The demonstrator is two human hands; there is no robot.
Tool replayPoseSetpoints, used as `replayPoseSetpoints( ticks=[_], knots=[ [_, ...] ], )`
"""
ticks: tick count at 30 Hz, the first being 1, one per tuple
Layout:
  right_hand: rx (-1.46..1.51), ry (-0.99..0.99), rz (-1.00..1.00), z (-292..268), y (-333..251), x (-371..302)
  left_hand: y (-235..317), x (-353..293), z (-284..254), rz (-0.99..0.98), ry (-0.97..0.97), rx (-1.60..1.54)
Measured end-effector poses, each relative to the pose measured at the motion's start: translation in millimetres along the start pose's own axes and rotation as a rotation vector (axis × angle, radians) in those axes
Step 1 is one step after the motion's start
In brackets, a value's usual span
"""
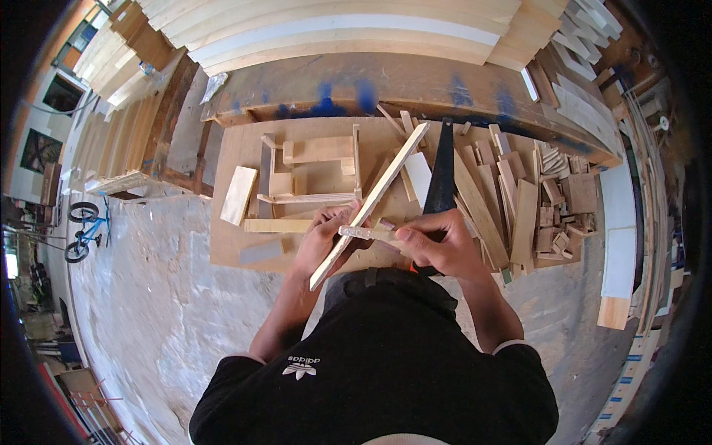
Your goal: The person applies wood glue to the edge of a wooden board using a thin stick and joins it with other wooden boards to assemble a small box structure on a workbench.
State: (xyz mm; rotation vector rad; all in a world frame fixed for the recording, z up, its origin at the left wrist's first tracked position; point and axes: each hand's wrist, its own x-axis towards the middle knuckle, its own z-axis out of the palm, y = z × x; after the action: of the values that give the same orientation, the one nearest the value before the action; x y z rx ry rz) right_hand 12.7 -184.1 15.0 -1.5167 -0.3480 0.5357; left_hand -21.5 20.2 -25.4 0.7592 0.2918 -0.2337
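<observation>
My left hand (323, 236) is closed around a long narrow wood strip (393, 166), which slants from near my waist up to the far right. Between the thumb and fingers of my right hand (447, 245) is a short flat wood stick (359, 232). The stick's whitish, rough-looking end crosses the strip just beside my left hand; whether the two touch, I cannot tell. Beyond my left hand lies a small wooden frame (315, 198) with blocks inside it. A handsaw (442, 167) with a dark blade lies beyond my right hand.
Everything lies on a low plywood board (222, 248). Cut wood offcuts (560, 211) and loose boards (475, 208) crowd its right side. Behind it stands a blue-stained bench (282, 85) stacked with planks (348, 33). A blue bicycle (87, 231) is at far left.
</observation>
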Motion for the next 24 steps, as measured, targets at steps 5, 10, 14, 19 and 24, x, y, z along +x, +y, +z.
replayPoseSetpoints(
  ticks=[5,10,14,19,24],
  knots=[
    [0.092,0.275,-0.035,-13,8,15,2,7,-19,0.009,-0.176,0.016],
    [0.193,0.295,0.045,-15,40,34,-8,19,-71,0.049,0.015,0.047],
    [-0.272,0.131,0.056,-2,110,50,-34,37,-162,0.007,0.141,0.065],
    [-0.597,-0.042,0.066,44,184,60,-70,23,-224,-0.109,0.371,0.163],
    [-0.749,-0.133,-0.001,77,238,73,-86,9,-235,-0.172,0.290,0.460]
  ],
)
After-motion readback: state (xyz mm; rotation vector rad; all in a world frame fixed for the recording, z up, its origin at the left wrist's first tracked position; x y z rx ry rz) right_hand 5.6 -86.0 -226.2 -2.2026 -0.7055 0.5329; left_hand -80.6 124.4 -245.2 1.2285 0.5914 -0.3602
